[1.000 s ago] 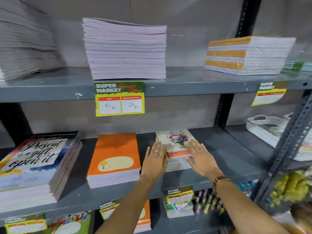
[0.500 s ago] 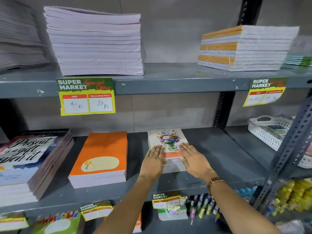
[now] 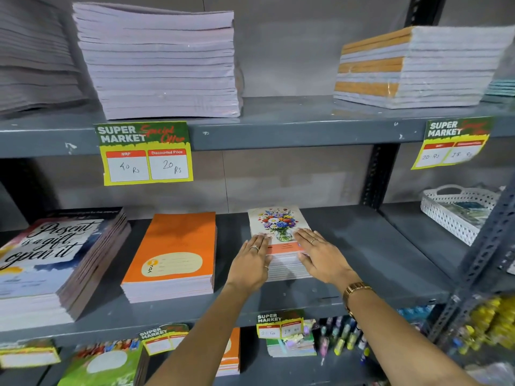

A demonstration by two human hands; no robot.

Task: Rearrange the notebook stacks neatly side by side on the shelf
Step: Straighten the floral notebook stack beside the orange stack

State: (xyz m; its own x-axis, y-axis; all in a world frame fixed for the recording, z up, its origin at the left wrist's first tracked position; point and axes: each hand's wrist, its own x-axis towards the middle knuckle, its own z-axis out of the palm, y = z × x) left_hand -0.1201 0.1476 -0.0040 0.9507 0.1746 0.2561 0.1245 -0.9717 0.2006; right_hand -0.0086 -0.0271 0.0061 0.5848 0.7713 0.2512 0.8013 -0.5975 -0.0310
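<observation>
A small stack of floral-cover notebooks lies on the grey middle shelf, right of centre. My left hand presses flat against its left side, and my right hand presses against its right side, so the stack is held between them. An orange notebook stack lies to the left with a gap between the two. Further left sits a taller, slightly fanned stack with "Present is a gift" covers. The floral stack's front corners are hidden under my hands.
The upper shelf carries a tall pale stack and an orange-striped stack. Price tags hang from its edge. A white perforated basket sits at the right behind a slotted upright post. The lower shelf holds notebooks and pens.
My hands have drawn in against the floral stack's sides, and the stack now sits squarer to the shelf. The view has shifted slightly.
</observation>
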